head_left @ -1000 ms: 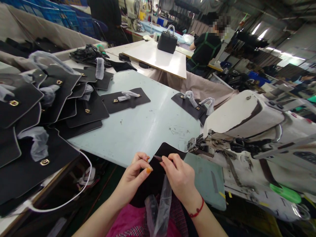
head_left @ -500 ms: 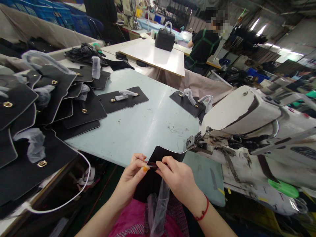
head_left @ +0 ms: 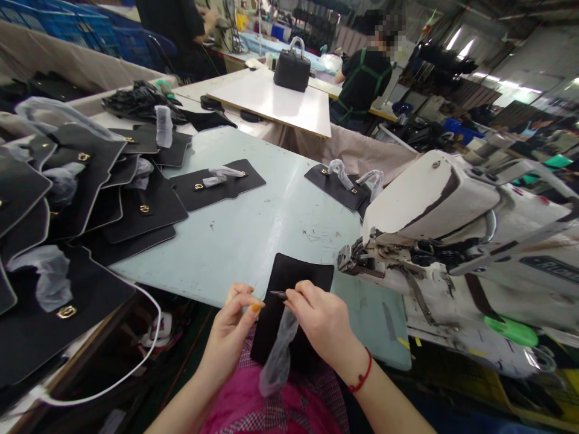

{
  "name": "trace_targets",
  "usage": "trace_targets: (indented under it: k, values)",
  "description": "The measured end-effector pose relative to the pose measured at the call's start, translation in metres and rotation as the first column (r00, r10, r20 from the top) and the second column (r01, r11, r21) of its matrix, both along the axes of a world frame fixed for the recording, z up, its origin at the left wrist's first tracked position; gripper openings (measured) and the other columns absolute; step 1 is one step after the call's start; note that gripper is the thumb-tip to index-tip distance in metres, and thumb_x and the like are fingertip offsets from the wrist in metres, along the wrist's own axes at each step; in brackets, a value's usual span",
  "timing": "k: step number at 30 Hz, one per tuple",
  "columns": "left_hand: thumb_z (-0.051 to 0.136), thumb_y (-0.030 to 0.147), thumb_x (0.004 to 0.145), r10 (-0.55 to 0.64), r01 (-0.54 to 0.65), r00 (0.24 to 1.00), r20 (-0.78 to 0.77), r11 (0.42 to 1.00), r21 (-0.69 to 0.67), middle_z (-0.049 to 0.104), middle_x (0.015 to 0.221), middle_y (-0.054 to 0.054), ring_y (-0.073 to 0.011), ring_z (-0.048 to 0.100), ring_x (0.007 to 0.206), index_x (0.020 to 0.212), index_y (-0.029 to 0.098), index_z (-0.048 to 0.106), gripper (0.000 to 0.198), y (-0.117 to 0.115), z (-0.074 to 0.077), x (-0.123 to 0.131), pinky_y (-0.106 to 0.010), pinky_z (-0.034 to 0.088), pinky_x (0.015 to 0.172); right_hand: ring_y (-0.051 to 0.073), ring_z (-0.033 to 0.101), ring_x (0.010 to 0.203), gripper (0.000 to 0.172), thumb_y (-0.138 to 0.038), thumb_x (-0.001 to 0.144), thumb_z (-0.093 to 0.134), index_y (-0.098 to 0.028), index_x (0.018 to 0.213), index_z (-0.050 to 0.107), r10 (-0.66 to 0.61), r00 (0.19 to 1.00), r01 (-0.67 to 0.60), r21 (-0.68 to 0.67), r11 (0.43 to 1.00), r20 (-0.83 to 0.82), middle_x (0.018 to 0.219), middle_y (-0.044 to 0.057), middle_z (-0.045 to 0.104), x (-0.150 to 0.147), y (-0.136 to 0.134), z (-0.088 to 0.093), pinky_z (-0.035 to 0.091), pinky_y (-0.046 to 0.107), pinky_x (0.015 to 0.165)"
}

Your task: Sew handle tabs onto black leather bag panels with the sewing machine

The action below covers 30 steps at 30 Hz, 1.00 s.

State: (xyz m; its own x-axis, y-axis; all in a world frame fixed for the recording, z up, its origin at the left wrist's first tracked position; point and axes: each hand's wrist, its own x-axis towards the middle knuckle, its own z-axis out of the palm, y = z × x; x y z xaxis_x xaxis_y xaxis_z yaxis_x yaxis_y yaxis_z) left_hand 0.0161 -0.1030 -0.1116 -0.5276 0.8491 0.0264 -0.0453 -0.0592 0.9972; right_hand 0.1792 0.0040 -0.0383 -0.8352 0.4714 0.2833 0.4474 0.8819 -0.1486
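Observation:
A black panel point(head_left: 301, 272) with a plastic-wrapped handle point(head_left: 277, 361) lies across my lap and the front edge of the pale table. My right hand point(head_left: 319, 316) is closed on a small pointed metal tool point(head_left: 278, 294), its tip directed left over the panel. Just left of that tip, my left hand point(head_left: 236, 313) has its thumb and forefinger pinched together at the panel's left edge; whatever they hold is too small to make out.
Several black panels point(head_left: 147, 220) with wrapped handles are piled at the left. A sewing machine point(head_left: 416, 199) stands at the right. More panels point(head_left: 337, 188) lie at the table's back. A black bag point(head_left: 292, 71) and a person point(head_left: 366, 81) are beyond.
My left hand has drawn slightly left, away from the tool in my right hand. The black panel now lies flatter, and the tool's tip shows more clearly. The whole view has shifted a little.

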Motion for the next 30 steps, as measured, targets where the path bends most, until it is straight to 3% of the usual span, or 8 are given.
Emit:
trace_targets:
  k: [3,7,12,17,20,23,27,30]
  values:
    - [0.051,0.036,0.092,0.038,-0.066,0.966,-0.258,0.993,-0.102,0.051,0.095,-0.005,-0.0221,0.050,0.096,0.090,0.024,0.070,0.023,0.000,-0.012,-0.027,-0.034,0.037,0.090,0.015,0.061,0.084,0.016,-0.028,0.100,0.048,-0.018,0.105,0.058,-0.200,0.951,0.136,-0.264,0.955,-0.235,0.098,0.006,0.061,0.018,0.004,-0.008,0.048,0.025,0.070]
    - [0.054,0.034,0.089,-0.011,-0.153,0.746,-0.666,0.970,-0.188,0.059,0.099,-0.008,-0.0272,0.052,0.098,0.106,0.024,0.070,0.026,-0.002,-0.034,-0.053,-0.040,0.036,0.091,0.017,0.062,0.087,0.019,-0.032,0.098,0.050,-0.018,0.109,0.054,-0.462,0.819,0.205,-0.578,0.790,-0.341,0.098,0.007,0.061,0.048,-0.004,-0.030,0.051,0.026,0.075]
    - [0.058,0.039,0.088,-0.271,0.065,0.624,-0.733,0.953,-0.297,0.064,0.108,-0.009,-0.0277,0.055,0.103,0.105,0.025,0.068,0.025,0.005,-0.045,-0.025,-0.040,0.039,0.087,0.016,0.061,0.074,0.030,-0.043,0.093,0.056,-0.016,0.105,0.059,-0.633,0.725,0.206,-0.790,0.577,-0.273,0.085,0.005,0.063,0.062,-0.027,-0.059,0.050,0.023,0.065]
    - [0.060,0.037,0.086,-0.306,0.131,0.717,-0.626,0.942,-0.310,0.066,0.101,-0.006,-0.0247,0.058,0.099,0.084,0.021,0.062,0.016,0.017,-0.040,0.009,-0.037,0.042,0.085,0.015,0.059,0.072,0.031,-0.041,0.099,0.045,-0.016,0.090,0.062,-0.633,0.725,0.186,-0.809,0.558,-0.270,0.077,0.003,0.062,0.059,-0.039,-0.058,0.045,0.023,0.067]
    - [0.051,0.039,0.092,-0.360,0.240,0.804,-0.474,0.925,-0.296,0.061,0.078,-0.001,-0.0170,0.057,0.074,0.079,0.020,0.056,0.024,0.022,-0.019,0.011,-0.028,0.045,0.069,0.014,0.056,0.073,0.029,-0.036,0.099,0.046,-0.017,0.082,0.059,-0.619,0.701,0.126,-0.793,0.597,-0.354,0.077,0.002,0.059,0.061,-0.040,-0.045,0.042,0.023,0.066]
    - [0.051,0.039,0.094,-0.304,0.208,0.760,-0.575,0.951,-0.228,0.061,0.077,0.000,-0.0155,0.057,0.073,0.083,0.020,0.056,0.022,0.034,0.023,0.000,-0.027,0.044,0.068,0.013,0.051,0.068,0.030,-0.033,0.097,0.050,-0.017,0.071,0.052,-0.591,0.653,0.068,-0.741,0.669,-0.474,0.074,0.001,0.054,0.066,-0.040,-0.030,0.038,0.023,0.061]
    - [0.049,0.030,0.096,-0.210,0.257,0.421,-0.882,0.960,-0.106,0.065,0.086,-0.002,-0.0163,0.059,0.080,0.091,0.020,0.058,0.015,0.059,0.089,-0.019,-0.028,0.043,0.071,0.013,0.050,0.067,0.033,-0.034,0.095,0.052,-0.017,0.067,0.053,-0.618,0.570,0.041,-0.732,0.680,-0.542,0.072,0.003,0.054,0.073,-0.041,-0.016,0.038,0.023,0.060]
    - [0.049,0.024,0.096,-0.039,0.406,0.091,-0.995,0.914,0.002,0.069,0.100,-0.004,-0.0197,0.059,0.088,0.098,0.019,0.060,0.012,0.069,0.117,-0.024,-0.031,0.043,0.075,0.011,0.044,0.058,0.030,-0.042,0.094,0.054,-0.015,0.085,0.065,-0.769,0.407,-0.001,-0.842,0.539,-0.492,0.072,0.003,0.056,0.080,-0.042,-0.020,0.034,0.021,0.051]
